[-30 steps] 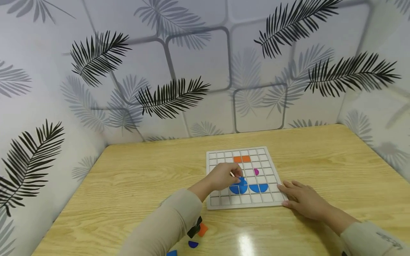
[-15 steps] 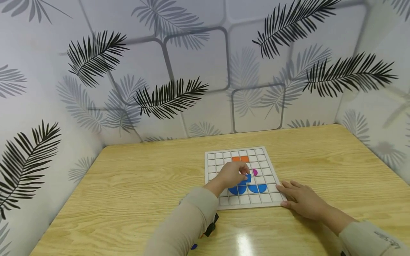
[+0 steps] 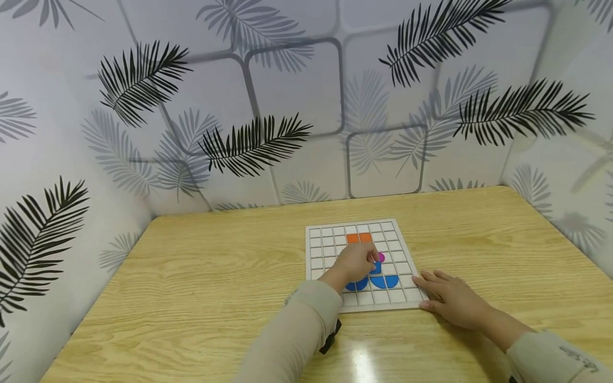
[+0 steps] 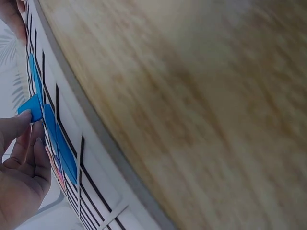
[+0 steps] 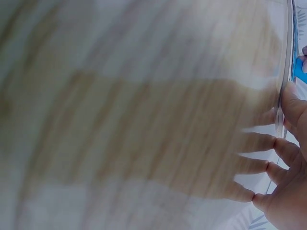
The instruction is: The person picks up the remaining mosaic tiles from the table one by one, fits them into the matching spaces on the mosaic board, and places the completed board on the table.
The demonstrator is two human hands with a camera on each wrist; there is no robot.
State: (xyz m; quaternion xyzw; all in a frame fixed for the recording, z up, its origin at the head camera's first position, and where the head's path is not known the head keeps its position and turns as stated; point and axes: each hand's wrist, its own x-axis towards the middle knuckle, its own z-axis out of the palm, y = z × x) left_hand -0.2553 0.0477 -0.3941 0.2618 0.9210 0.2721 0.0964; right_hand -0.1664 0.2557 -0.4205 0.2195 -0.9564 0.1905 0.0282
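A blue square tile (image 3: 377, 267) is pinched between the thumb and fingers of my left hand (image 3: 354, 262), over the white gridded board (image 3: 383, 308). The left wrist view shows this blue tile (image 4: 31, 108) tilted against the grid. Nearer me on the board lie two blue half-round shapes, the right one (image 3: 385, 282) in full view and the left one (image 3: 357, 284) partly behind my hand. A magenta rounded piece (image 3: 381, 257) sits just beyond the fingertips. My right hand (image 3: 452, 299), fingers spread, rests at the board's right edge; its thumb (image 5: 293, 103) touches the rim.
Two orange squares (image 3: 359, 238) lie in the board's far rows. The board stands on a wooden table (image 3: 230, 266), with a leaf-patterned wall (image 3: 306, 106) close behind. A black object (image 3: 330, 338) shows beside the left sleeve (image 3: 297, 335).
My left hand has moved right across the board with the blue tile, to just below the magenta piece. The sleeve now covers loose pieces seen earlier. My right hand stays put.
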